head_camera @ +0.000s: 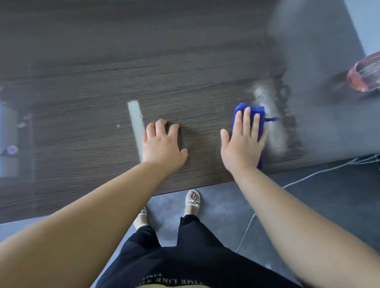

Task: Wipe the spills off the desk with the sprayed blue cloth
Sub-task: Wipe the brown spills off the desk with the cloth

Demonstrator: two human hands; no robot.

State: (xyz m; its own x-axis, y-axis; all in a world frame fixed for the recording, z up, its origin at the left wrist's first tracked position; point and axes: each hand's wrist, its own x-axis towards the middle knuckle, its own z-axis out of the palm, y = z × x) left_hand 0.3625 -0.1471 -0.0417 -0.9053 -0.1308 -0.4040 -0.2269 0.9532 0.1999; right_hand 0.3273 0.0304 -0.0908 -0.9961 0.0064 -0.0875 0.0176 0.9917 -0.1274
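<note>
your right hand (242,139) lies flat, pressing the blue cloth (251,111); it's soft, light, likely bunches. spill (272,128) just beyond. left hand (162,142) braced, empty, on tabletop (87,126).

Office-like room: dark wood-grain desk (101,86), grey tiled floor (316,199).

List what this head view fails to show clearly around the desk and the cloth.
- Blue cloth: mostly hidden under the flat right hand.
- Pink object at the right: motion-blurred and cut by the frame edge; what it is cannot be told.
- Shiny items at the left edge: blurred, unidentifiable.
- Wet smear: blurred, its extent is unclear.
- Desk far side: smeared by blur.
</note>
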